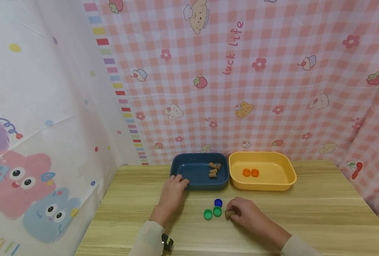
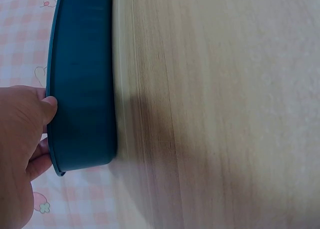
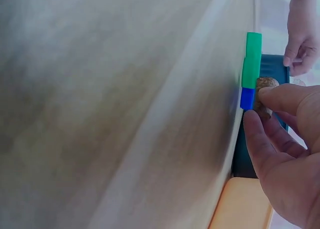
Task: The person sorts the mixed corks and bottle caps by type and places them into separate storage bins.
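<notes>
My right hand pinches a brown cork between thumb and fingers, low over the table; the right wrist view also shows this cork. Just left of it lie two green bottle caps and one blue bottle cap. My left hand holds the near left rim of a dark blue tray. In the left wrist view the thumb lies over the rim of the tray, with fingers behind it. Several corks lie inside the tray, toward its right side.
A yellow tray stands right beside the blue one and contains two orange bottle caps. Both trays sit at the back of the wooden table, against a pink checked cloth. A black object shows by the left sleeve.
</notes>
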{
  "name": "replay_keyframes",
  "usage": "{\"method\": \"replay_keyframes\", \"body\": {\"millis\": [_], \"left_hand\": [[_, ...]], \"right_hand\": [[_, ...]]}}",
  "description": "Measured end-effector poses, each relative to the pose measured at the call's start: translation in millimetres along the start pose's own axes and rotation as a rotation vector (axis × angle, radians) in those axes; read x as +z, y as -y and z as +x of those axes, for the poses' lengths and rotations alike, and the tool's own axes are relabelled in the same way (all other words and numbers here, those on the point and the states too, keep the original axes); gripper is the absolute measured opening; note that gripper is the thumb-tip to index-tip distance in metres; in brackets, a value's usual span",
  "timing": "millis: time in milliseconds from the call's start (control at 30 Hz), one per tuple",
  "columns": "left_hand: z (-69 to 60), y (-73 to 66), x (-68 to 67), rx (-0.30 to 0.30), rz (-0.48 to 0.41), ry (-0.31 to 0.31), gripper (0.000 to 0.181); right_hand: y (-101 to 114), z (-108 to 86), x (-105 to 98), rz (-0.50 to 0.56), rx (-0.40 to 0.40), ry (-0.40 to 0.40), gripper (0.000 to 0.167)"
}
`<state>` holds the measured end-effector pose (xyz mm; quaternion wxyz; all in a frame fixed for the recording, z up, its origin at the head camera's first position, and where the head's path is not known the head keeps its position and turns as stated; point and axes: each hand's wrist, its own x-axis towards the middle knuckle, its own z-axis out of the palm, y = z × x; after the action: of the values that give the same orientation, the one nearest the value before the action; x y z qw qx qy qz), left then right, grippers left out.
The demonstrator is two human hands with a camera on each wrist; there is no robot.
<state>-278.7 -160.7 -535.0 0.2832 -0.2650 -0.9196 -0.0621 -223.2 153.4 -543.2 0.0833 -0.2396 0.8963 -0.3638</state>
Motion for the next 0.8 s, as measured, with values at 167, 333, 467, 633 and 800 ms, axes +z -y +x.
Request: {"method": "replay_keyframes", "body": {"millis": [167,333,467,633,800], "left_hand": [[-0.1,0.3,0.3,-0.003,-0.002,0.003,0.019],[-0.1,0.4,0.1,-0.003,-0.01,0.004,0.019],[0.3,0.2,-0.7,-0.003,-0.009,0.008,0.021],[0.0,0.3,-0.7,-0.002,-0.005,0.005,0.021],[-0.5,1.3,1.5,0.003,-0.002,-0.001,0.021]], "right_hand": [[1,2.9,-5,0.019,0.02,0.002,0.019],[4,5.5,-11,0.036,0.002,-0.03,0.02],[6,8.6,-15,0.042,-0.002,-0.071,0.021],[13,16.0,-24,0.058,0.014,-0.107,0.02],[16,24.1,-33,0.045,-0.006,-0.143,0.02]]}}
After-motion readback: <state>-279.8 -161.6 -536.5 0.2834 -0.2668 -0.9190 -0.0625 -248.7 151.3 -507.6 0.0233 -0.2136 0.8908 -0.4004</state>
